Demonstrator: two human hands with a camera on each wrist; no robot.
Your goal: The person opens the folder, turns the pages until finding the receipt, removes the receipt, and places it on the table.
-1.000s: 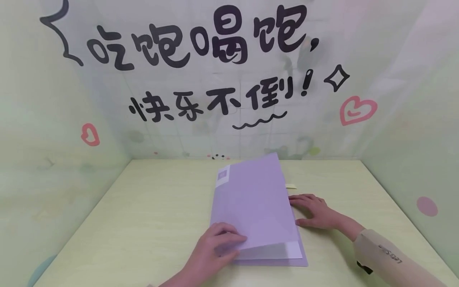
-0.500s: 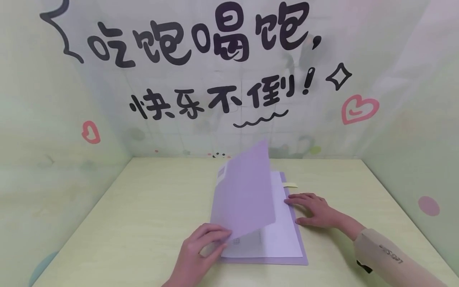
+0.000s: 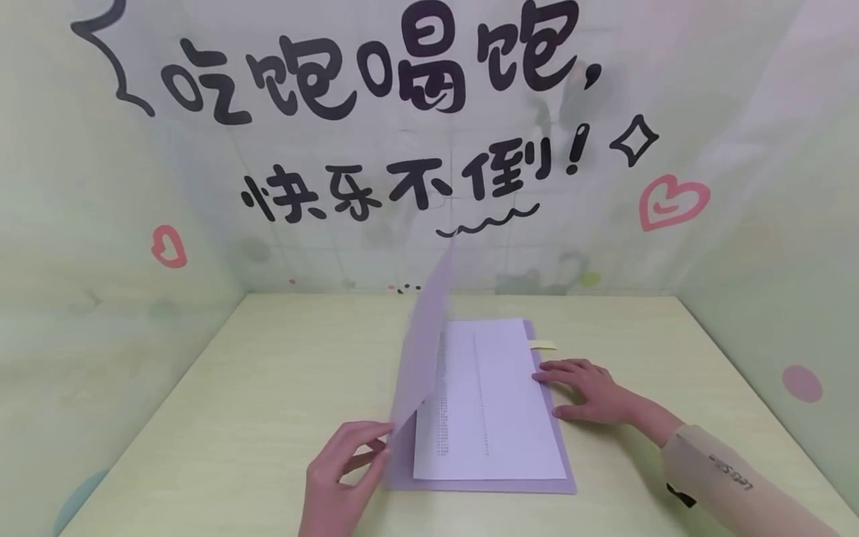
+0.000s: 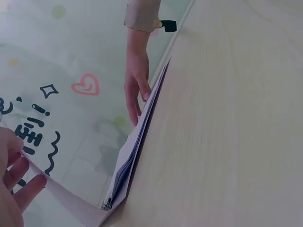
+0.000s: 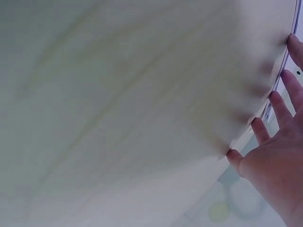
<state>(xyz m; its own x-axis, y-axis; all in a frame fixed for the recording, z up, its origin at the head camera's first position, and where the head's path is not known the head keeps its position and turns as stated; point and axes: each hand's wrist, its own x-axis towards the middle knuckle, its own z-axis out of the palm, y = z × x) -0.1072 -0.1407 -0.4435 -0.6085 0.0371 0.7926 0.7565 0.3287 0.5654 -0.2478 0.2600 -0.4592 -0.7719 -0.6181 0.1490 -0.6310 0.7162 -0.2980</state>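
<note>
A purple folder point(image 3: 567, 473) lies open on the table, its front cover point(image 3: 419, 350) standing nearly upright along the left side. My left hand point(image 3: 342, 466) pinches the cover's lower edge between thumb and fingers. In the left wrist view the cover point(image 4: 71, 203) bends away from those fingers, and a metal clip point(image 4: 107, 204) shows at the spine. White printed paper point(image 3: 510, 403) fills the inside. At the folder's right edge rests my right hand point(image 3: 587, 391), fingers spread and fingertips on the border. The right wrist view shows its fingertips point(image 5: 258, 124) along the table surface beside the folder.
A pale yellow tab point(image 3: 543, 344) sticks out from the folder's upper right edge. The light wood table point(image 3: 282, 388) meets printed walls at the back and on both sides. The right sleeve point(image 3: 725, 473) reaches in from the lower right.
The left hand has swung the front cover up and leftward, from lying low over the paper to nearly upright, uncovering the printed page. The right hand has stayed at the right edge.
</note>
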